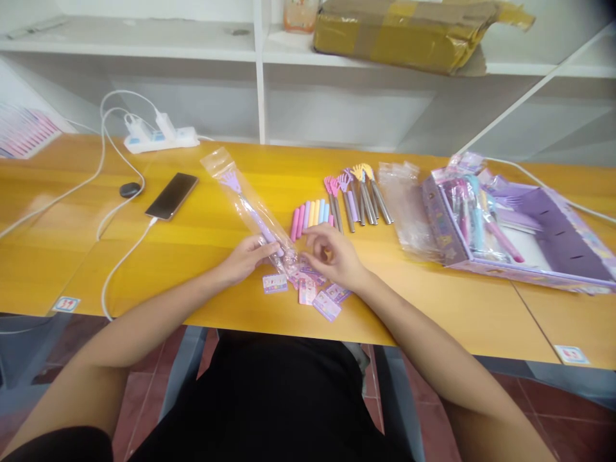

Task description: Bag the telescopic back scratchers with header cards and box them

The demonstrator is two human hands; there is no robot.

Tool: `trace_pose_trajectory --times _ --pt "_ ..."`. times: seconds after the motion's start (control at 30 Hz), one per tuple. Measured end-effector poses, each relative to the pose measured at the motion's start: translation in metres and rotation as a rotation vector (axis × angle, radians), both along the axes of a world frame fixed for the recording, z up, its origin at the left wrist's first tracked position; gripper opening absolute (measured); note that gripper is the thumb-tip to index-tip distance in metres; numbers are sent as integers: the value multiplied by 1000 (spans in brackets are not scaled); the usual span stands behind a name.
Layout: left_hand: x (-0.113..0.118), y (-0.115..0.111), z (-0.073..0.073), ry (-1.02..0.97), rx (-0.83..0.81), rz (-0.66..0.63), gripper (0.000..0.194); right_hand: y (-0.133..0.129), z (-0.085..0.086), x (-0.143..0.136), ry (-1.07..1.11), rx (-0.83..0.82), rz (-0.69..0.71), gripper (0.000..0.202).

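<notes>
My left hand (248,258) is closed on a clear plastic bag (217,164) with a purple back scratcher (253,213) inside, its claw end pointing away from me. By the bag's crumpled near end, my right hand (334,255) has its fingers curled toward the thumb; what they pinch, if anything, is too small to make out. Small printed cards (327,305) lie scattered below both hands. Just beyond them is a row of pink, purple, yellow and blue handle tubes (314,213). Several metal-stemmed back scratchers (366,199) with coloured claws lie behind my right hand.
Empty clear bags (404,208) lie beside a purple display box (524,277) holding bagged items at right. On the left are a phone (172,196) on a cable, a black mouse-like object (129,189) and a power strip (161,139). A taped carton (399,35) sits on the shelf.
</notes>
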State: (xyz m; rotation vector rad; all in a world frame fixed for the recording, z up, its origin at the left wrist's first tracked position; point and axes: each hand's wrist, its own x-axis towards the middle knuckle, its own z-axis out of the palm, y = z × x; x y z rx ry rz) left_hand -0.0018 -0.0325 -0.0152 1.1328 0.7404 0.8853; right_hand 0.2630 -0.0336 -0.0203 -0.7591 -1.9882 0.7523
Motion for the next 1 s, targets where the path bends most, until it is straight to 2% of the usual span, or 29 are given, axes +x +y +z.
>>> trace_pose_trajectory --times 0.07,0.17,0.4,0.53,0.67,0.73,0.83,0.9,1.0 --pt "-1 1 0 -9 -27 -28 40 1 -1 0 -59 126 54 32" --pt "-1 2 2 23 -18 -86 45 -1 -1 -1 -72 201 103 16" --pt "4 -8 6 200 104 -271 47 -6 8 -7 19 226 66 9" --pt "3 -13 4 235 94 -327 62 -6 8 -9 9 201 71 6" --pt "2 -13 5 332 141 -329 50 -6 6 -11 9 177 43 10" --pt "2 -13 6 406 178 -309 44 -5 5 -11 12 144 14 14" --pt "2 -11 7 464 214 -303 49 -3 4 -10 7 17 -29 29" --pt "2 -10 8 472 225 -317 52 -3 4 -11 1 -98 -18 35" --pt "2 -8 8 476 233 -329 54 -3 4 -12 18 -240 23 35"
